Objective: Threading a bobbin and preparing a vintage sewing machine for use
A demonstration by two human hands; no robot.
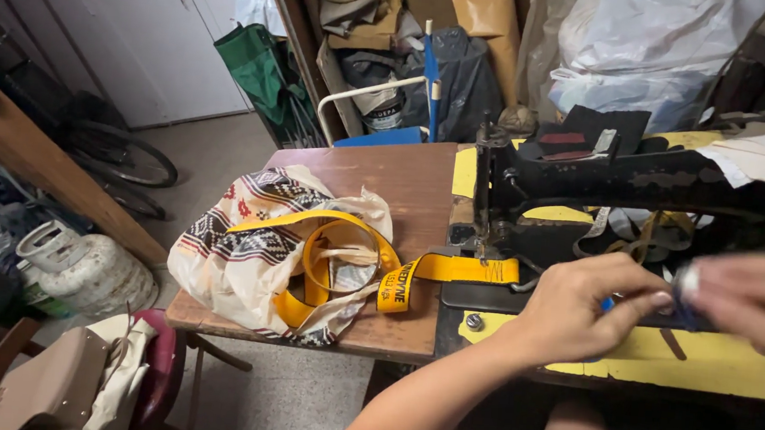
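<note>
Beside the sewing machine (588,182), both hands (577,310) pinch what seems a small dark piece (683,310).

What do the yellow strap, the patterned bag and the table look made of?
Yellow strap: woven webbing, matte, holding stiff loops. Patterned bag: soft cloth, creased and slumped, probably cotton. Table: wood or wood laminate, brown, smooth, slightly worn.

right hand (757,308) blurred and cut by the frame edge, small dark object (684,301) in its fingers unclear

grey floor (222,150), white door (123,17), perhaps storage clutter
</note>
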